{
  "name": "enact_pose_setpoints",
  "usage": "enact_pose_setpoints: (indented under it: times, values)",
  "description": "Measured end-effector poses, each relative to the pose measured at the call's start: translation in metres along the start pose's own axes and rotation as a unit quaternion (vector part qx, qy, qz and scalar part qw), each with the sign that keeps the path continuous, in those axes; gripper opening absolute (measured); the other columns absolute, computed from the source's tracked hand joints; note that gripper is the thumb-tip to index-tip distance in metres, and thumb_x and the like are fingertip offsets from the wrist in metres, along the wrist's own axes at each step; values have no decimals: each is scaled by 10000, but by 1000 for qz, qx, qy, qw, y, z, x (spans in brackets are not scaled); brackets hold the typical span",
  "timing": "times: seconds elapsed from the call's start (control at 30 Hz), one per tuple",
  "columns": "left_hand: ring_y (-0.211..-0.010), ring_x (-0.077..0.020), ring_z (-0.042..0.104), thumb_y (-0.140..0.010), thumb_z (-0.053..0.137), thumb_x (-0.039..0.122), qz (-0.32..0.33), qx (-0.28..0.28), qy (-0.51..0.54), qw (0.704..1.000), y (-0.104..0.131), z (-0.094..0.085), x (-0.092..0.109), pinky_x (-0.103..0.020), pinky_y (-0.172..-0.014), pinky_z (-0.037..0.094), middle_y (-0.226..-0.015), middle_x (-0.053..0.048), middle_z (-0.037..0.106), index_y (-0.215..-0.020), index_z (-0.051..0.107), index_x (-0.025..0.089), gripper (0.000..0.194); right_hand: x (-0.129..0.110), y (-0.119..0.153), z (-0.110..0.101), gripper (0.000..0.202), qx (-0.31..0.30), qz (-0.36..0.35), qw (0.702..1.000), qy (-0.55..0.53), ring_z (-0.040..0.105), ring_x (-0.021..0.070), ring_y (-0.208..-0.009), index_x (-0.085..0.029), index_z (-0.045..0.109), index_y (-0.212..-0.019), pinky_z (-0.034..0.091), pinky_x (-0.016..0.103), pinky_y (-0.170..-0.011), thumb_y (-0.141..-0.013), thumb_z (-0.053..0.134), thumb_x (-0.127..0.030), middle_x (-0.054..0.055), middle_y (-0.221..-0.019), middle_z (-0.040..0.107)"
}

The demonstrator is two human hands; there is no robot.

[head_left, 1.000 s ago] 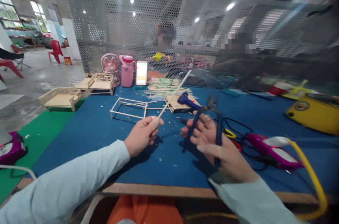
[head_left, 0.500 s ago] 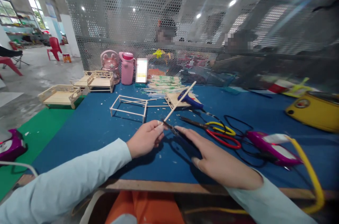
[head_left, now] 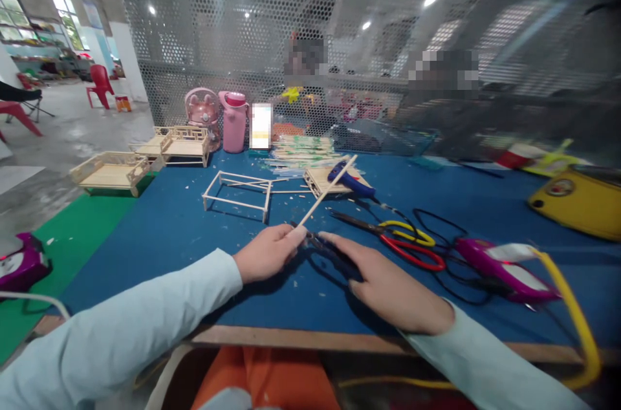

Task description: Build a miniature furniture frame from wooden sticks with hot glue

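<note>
My left hand [head_left: 270,252] pinches the lower end of a thin wooden stick [head_left: 326,192], which slants up to the right. In my right hand [head_left: 388,284] is a dark cutting tool [head_left: 334,253], its tip beside my left fingertips; the exact contact is too small to tell. Behind my left hand a thin rectangular stick frame [head_left: 237,204] stands on the blue table mat. A slatted wooden piece [head_left: 317,182] lies farther back, with a blue-handled tool [head_left: 356,183] over it. Scissors with red and yellow handles [head_left: 412,251] rest right of the stick.
Small wooden bed models [head_left: 110,176] stand at the back left. Behind are a pink bottle [head_left: 234,125], a lit phone [head_left: 261,127] and bundled sticks [head_left: 305,150]. A purple device [head_left: 507,271] with cables and a yellow pouch [head_left: 577,200] lie right. Mesh [head_left: 218,28] rises behind.
The stick's upper end has dropped slightly, and its lower end now sits at my left fingertips a little farther right. My right hand has shifted slightly left, its fingers curled closer round the dark tool.
</note>
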State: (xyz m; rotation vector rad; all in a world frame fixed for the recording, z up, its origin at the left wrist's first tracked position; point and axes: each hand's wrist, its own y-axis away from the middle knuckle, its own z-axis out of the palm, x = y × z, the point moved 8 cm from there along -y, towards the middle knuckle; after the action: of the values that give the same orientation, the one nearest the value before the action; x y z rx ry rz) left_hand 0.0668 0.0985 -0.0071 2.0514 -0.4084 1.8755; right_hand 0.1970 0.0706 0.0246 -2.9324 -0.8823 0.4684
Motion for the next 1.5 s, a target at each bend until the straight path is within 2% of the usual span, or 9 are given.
enact_pose_setpoints:
  times: [0.2, 0.33, 0.4, 0.5, 0.67, 0.83, 1.0, 1.17, 1.5]
  values:
    - [-512, -108, 335, -854, 486, 393, 8, 98, -62, 993, -3, -11, 1, -253, -500, 225, -495, 55, 396, -529, 406, 194, 390, -12, 0, 8, 640, 135, 2, 976, 172, 646, 263, -931, -98, 517, -1248, 532, 394, -794, -627, 414, 18, 159, -1028, 661]
    - [-399, -109, 314, -895, 381, 424, -39, 88, -39, 995, -6, -7, -7, -254, -449, 215, -413, 70, 330, -554, 415, 209, 405, -20, -5, -2, 514, 159, 18, 951, 265, 608, 303, -732, -10, 551, -1187, 508, 424, -628, -687, 432, -7, 194, -837, 632]
    - [-386, -98, 307, -893, 395, 426, -38, 70, -16, 997, -8, -5, -6, -244, -436, 220, -418, 76, 332, -574, 427, 203, 390, -15, -7, -8, 555, 134, 16, 972, 192, 615, 311, -823, -45, 555, -1186, 519, 438, -696, -645, 440, -13, 192, -920, 639]
    - [-445, -77, 314, -859, 504, 371, -16, 49, 29, 998, -7, -6, 0, -216, -450, 240, -481, 70, 383, -572, 448, 178, 350, -2, -8, -6, 599, 28, 11, 997, -64, 624, 245, -824, -157, 566, -1166, 531, 376, -710, -594, 425, -49, 85, -876, 653]
    - [-403, -66, 264, -914, 386, 390, -71, 17, 147, 986, -4, -2, -5, -181, -414, 250, -491, 92, 291, -664, 426, 188, 323, 13, 1, -5, 490, -55, 71, 916, -390, 531, 147, -568, -186, 577, -1032, 425, 254, -468, -574, 422, -106, 31, -740, 576]
    - [-517, -67, 527, -876, 396, 199, -172, -39, 236, 956, -2, 9, -12, -194, -573, 458, -598, 23, 503, -740, 511, 143, 187, -16, 6, 4, 286, -232, 36, 918, -319, 458, 134, -621, -192, 531, -750, 403, 255, -568, -492, 443, -107, -12, -685, 492]
    - [-656, -115, 643, -797, 495, 172, -237, -88, 258, 933, 4, 12, -19, -242, -643, 510, -820, -71, 667, -843, 656, 97, 183, -15, 6, 8, 403, -311, 59, 913, -257, 438, 132, -670, -163, 575, -871, 382, 231, -607, -480, 490, -127, -23, -728, 487]
    - [-724, -164, 681, -755, 548, 191, -267, -122, 280, 914, 7, 15, -24, -269, -664, 517, -863, -83, 697, -831, 695, 104, 187, -8, 7, 5, 485, -330, 62, 915, -222, 446, 142, -688, -153, 611, -979, 388, 234, -628, -504, 515, -136, -15, -741, 503]
    - [-719, -136, 675, -799, 634, 218, -226, -123, 260, 931, 9, 18, -20, -252, -681, 482, -901, -71, 700, -855, 682, 130, 115, -4, 11, 6, 681, -313, 38, 936, -156, 615, 210, -835, -170, 591, -1224, 488, 281, -746, -551, 497, -126, 33, -935, 673]
